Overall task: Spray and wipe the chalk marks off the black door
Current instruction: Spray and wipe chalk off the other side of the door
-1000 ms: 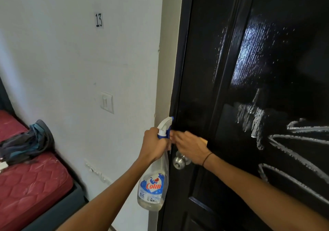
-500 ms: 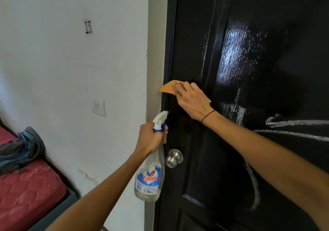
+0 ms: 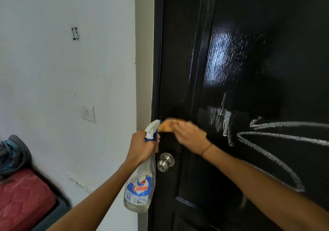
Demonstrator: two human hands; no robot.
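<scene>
The glossy black door (image 3: 240,35) fills the right half of the view, wet and shiny in its upper panel. White chalk marks (image 3: 277,136) run across its right side, with a smeared patch (image 3: 222,120) left of them. My left hand (image 3: 142,147) grips the neck of a clear spray bottle (image 3: 138,189) that hangs beside the door's edge. My right hand (image 3: 190,136), blurred by motion, presses an orange cloth (image 3: 166,125) flat against the door just above the silver knob (image 3: 165,161).
A white wall (image 3: 53,88) with a light switch (image 3: 88,113) and the number 13 (image 3: 75,33) stands on the left. A red mattress (image 3: 23,198) with bundled clothes (image 3: 10,152) on it lies at the lower left.
My right hand has swept the cloth down the door's left edge, from well above the bottle to just above the knob. The left hand and bottle have stayed in place.
</scene>
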